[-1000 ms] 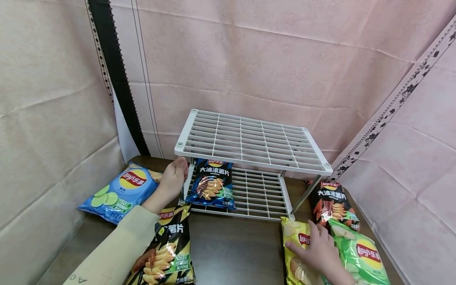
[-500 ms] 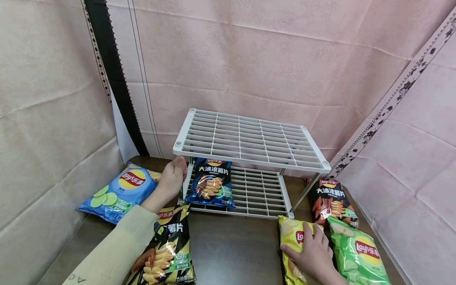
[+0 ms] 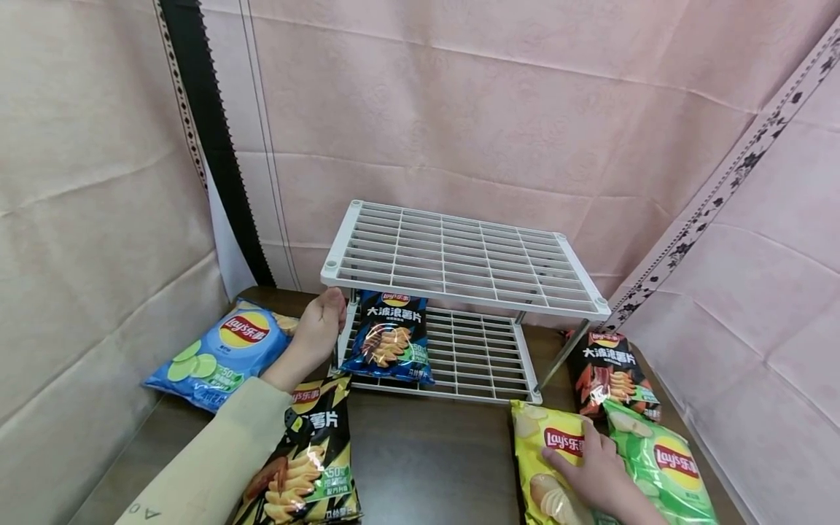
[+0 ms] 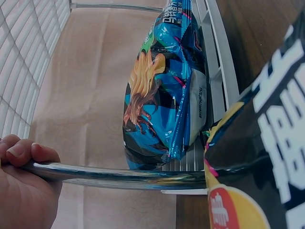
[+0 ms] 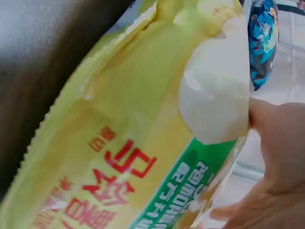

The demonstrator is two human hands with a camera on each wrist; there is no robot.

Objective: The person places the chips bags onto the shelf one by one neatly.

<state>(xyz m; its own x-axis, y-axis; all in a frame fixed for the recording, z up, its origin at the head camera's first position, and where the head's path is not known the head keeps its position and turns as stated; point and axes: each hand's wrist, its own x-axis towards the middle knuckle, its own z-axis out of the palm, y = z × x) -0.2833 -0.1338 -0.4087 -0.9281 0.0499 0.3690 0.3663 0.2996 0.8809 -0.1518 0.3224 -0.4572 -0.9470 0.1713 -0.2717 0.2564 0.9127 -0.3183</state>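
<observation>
My left hand (image 3: 319, 321) grips the metal post (image 4: 119, 174) at the left front of a white two-tier wire rack (image 3: 459, 255). A blue-black bag of potato chips (image 3: 389, 339) leans upright on the rack's lower tier, near that post. At the lower right, my right hand (image 3: 600, 467) holds a yellow bag of potato chips (image 3: 538, 437) by its right side, thumb across the front. In the right wrist view the yellow bag fills most of the picture, its fingers' far side hidden. A green bag of potato chips (image 3: 669, 459) lies just right of this hand.
Beyond the green bag lies a black-red chip bag (image 3: 610, 372), beside the rack's right post. Left of the rack are a light-blue chip bag (image 3: 226, 350) and a black-gold chip bag (image 3: 321, 467), partly behind my left sleeve. Pink curtains (image 3: 492, 109) enclose the brown table (image 3: 426, 452).
My right hand has shifted from spread over the yellow bag's front to its right side, uncovering the logo. The left hand stays on the post.
</observation>
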